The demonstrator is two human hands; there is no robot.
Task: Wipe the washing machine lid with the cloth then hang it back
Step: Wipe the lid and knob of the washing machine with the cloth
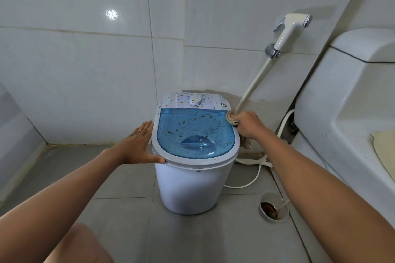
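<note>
Wiping is under way: my right hand (pixel 248 121) has its fingers bunched around the cloth (pixel 232 118), pressing it on the far right corner of the blue lid (pixel 196 132), a tail of it hanging off the side. My left hand (pixel 136 145) lies flat and spread against the washing machine (pixel 192 186) rim, steadying it. Next I'd sweep leftward over the specks, which look like dirt. Grey floor tiles (pixel 119 220), white walls (pixel 85 49), sprayer (pixel 290 30); no hook in view

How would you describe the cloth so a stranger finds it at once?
Find the small white washing machine with the blue lid. At the lid's far right corner, the right hand holds the cloth: the only beige, bunched fabric there.
</note>
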